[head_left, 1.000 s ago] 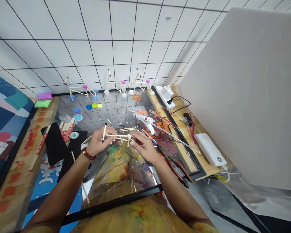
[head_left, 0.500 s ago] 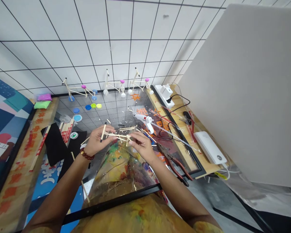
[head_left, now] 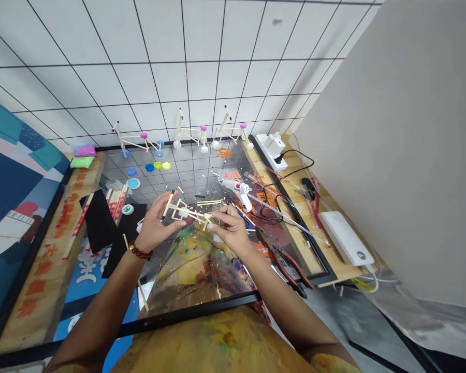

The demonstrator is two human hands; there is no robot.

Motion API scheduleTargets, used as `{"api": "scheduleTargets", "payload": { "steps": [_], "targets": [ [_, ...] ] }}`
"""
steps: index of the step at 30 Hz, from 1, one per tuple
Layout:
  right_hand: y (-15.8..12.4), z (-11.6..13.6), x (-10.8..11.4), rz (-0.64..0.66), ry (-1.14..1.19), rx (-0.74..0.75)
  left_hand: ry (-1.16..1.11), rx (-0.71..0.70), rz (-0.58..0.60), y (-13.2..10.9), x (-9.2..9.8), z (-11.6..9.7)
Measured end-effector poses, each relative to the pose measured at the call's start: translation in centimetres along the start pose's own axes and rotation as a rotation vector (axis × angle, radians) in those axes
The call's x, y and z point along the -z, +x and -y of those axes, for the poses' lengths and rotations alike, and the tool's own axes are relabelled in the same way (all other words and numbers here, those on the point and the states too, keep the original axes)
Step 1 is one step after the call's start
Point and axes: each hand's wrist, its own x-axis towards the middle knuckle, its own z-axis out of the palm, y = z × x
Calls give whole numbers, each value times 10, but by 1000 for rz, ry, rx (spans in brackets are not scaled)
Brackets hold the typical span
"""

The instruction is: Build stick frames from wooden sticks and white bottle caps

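Observation:
A small frame of thin wooden sticks (head_left: 186, 211) is held between both hands above the glass tabletop. My left hand (head_left: 155, 225), with a bead bracelet on its wrist, pinches the frame's left end, where a stick with a dark tip points up. At the frame's right end my right hand (head_left: 229, 228) has its fingertips closed on the sticks. More loose sticks (head_left: 209, 202) lie on the glass just beyond the hands.
A white glue gun (head_left: 236, 189) lies right of the hands, with red-handled pliers (head_left: 283, 259) nearer me. Three finished stick models (head_left: 190, 135) stand against the tiled wall. Coloured caps (head_left: 151, 168), a stick bundle (head_left: 116, 199), black sheets (head_left: 101, 223), a power strip (head_left: 274, 147) and a white power bank (head_left: 347, 238) surround them.
Both hands have lifted the stick frame slightly and tilted its left end upward. The head camera has shifted, so the scene sits a little further right.

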Motion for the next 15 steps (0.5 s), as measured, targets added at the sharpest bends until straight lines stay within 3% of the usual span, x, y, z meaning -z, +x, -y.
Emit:
{"api": "scheduleTargets", "payload": {
  "steps": [2, 9, 12, 15],
  "targets": [
    [0, 0, -1, 5, -3, -27, -2, -5, -42, -6, 1, 2],
    [-1, 1, 1, 66, -37, -37, -72, -53, -359, -29, 6, 15],
    [0, 4, 2, 69, -73, -14, -28, -72, -305, -31, 7, 15],
    [1, 6, 2, 63, -61, -25, 98, -142, -98, -25, 9, 6]
  ]
}}
